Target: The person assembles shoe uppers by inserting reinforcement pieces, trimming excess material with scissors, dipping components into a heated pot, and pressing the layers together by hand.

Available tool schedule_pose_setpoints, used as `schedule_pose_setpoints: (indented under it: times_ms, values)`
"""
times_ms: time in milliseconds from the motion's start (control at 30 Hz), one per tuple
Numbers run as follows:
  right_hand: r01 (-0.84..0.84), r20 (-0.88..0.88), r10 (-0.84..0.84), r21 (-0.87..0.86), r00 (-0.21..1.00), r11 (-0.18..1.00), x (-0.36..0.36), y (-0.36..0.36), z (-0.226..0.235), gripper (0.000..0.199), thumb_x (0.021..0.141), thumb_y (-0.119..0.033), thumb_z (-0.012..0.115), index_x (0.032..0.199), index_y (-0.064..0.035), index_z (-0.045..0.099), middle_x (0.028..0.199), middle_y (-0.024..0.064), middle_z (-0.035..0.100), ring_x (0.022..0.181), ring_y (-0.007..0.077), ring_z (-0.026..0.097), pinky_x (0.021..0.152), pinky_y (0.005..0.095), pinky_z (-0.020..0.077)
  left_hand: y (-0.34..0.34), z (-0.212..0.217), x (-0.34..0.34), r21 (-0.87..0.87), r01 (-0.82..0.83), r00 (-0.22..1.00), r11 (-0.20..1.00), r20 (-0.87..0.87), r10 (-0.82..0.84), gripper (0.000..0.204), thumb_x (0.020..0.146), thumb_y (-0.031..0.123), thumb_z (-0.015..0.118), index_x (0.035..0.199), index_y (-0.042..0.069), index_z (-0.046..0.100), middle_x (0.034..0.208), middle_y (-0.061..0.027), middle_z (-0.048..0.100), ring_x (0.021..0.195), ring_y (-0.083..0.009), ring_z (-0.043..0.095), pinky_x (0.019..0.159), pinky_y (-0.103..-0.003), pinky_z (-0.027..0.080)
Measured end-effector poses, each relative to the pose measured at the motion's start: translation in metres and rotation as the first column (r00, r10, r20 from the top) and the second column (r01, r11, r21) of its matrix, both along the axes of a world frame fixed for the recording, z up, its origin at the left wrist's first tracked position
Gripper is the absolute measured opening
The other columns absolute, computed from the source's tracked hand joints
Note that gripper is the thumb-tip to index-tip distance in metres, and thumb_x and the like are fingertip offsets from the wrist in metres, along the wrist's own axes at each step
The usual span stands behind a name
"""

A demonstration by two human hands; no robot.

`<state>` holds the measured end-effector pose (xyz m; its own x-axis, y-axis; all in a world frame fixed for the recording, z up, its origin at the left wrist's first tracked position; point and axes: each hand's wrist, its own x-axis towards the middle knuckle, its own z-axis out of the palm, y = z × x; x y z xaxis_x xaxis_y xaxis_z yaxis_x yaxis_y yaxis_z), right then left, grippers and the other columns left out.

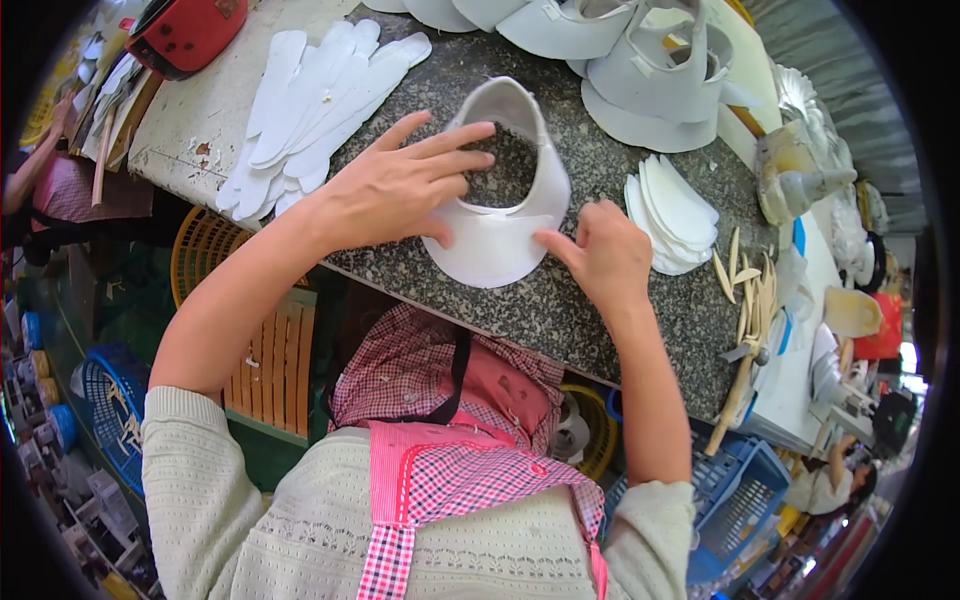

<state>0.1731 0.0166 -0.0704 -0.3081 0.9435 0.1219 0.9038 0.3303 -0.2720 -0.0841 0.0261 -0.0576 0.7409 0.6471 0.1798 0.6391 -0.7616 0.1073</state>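
So the piece being worked on is one white loop-shaped piece with a rounded flap (pixel 495 250), and it's lying on the speckled stone tabletop (pixel 575 325), right between the two hands. Call that the clock's centre, with 12 straight away from the worker. Its long axis runs roughly 12 to 6: the wide rounded flap end points at about 6, toward the worker's body, and the narrower end of the loop points at about 12. Left hand (pixel 415 185) comes in from 9, fingers spread out over the opening, thumb on the flap's left side, so it's loosely laid on there rather than clenched. Right hand (pixel 610 250) is at 4, fingers curled in, thumb tip at the flap's right edge; honestly can't tell if it's gripping or just pressing. At 3 there's one fan of small white rounded pieces (pixel 675 210), at least four of them. One heap of long white strips (pixel 325 95) sits at 10, too overlapped to count. From 12 round to 2 is a row of similar white pieces (pixel 640 115), four at least, cut off by the frame. One red container (pixel 190 40) is further out at 10, a bunch of thin tan strips (pixel 760 295) at 4, one wooden-handled tool (pixel 733 400) between 4 and 5, and one blue crate (pixel 735 500) at 5, below table height.
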Motion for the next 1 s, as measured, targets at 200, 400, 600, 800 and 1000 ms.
schedule_pose_setpoints:
  times_ms: [200,400,600,800,1000]
  values:
    - [-0.515,-0.925,-0.379,-0.335,0.022,0.789,0.013,-0.030,-0.001,0.083,0.068,-0.042,0.073,0.127,0.0070,0.042,0.120,0.0142,0.054,0.111,0.0210,0.053,0.095,0.0330,0.0416,-0.033,0.036,0.022,0.176,0.080,0.949,0.981,0.288,-0.130,0.026,0.064,0.034,0.071,0.073,0.016,0.055,0.096,0.0042,0.064,0.116,-0.0180,0.048,0.106,-0.052,0.015]
    - [-0.466,-0.972,-0.146,-0.217,0.184,0.858,0.006,-0.037,0.032,0.056,0.080,-0.021,0.068,0.123,0.0070,0.046,0.108,0.0157,0.060,0.099,0.0200,0.060,0.088,0.0330,0.0472,-0.039,0.034,0.031,-0.043,0.012,0.990,0.999,0.141,-0.005,0.022,0.069,0.031,0.072,0.076,0.016,0.059,0.068,0.0058,0.056,0.089,-0.0149,0.050,0.095,-0.048,0.025]
    - [-0.285,-0.977,-0.177,-0.137,-0.119,0.949,0.030,-0.043,0.026,0.034,0.087,-0.016,0.056,0.113,0.0049,0.049,0.071,0.0120,0.057,0.052,0.0168,0.055,0.042,0.0253,0.0478,-0.043,0.074,0.013,0.205,-0.176,0.799,0.963,0.602,0.018,0.053,0.081,0.048,0.059,0.114,0.008,0.058,0.115,-0.0123,0.054,0.115,-0.0243,0.045,0.099,-0.041,0.031]
    - [-0.666,-0.939,-0.332,-0.190,-0.092,0.721,0.020,-0.038,0.002,0.034,0.081,-0.016,0.063,0.106,0.0060,0.054,0.074,0.0135,0.063,0.052,0.0176,0.060,0.047,0.0262,0.0502,-0.056,-0.003,0.061,-0.329,0.939,0.326,-0.105,0.741,0.587,0.067,0.081,0.056,0.051,0.118,0.001,0.055,0.107,-0.0141,0.061,0.095,-0.0204,0.058,0.082,-0.035,0.043]
    - [0.252,-0.540,-0.216,-0.007,0.814,0.968,0.046,-0.039,-0.008,0.017,0.082,-0.008,0.061,0.095,0.0026,0.060,0.077,0.0100,0.065,0.061,0.0167,0.060,0.058,0.0254,0.0462,-0.011,-0.010,0.076,-0.344,-0.378,0.808,0.860,0.331,0.488,0.048,0.066,0.004,0.066,0.113,0.002,0.058,0.104,-0.0172,0.060,0.083,-0.0319,0.064,0.076,-0.036,0.052]
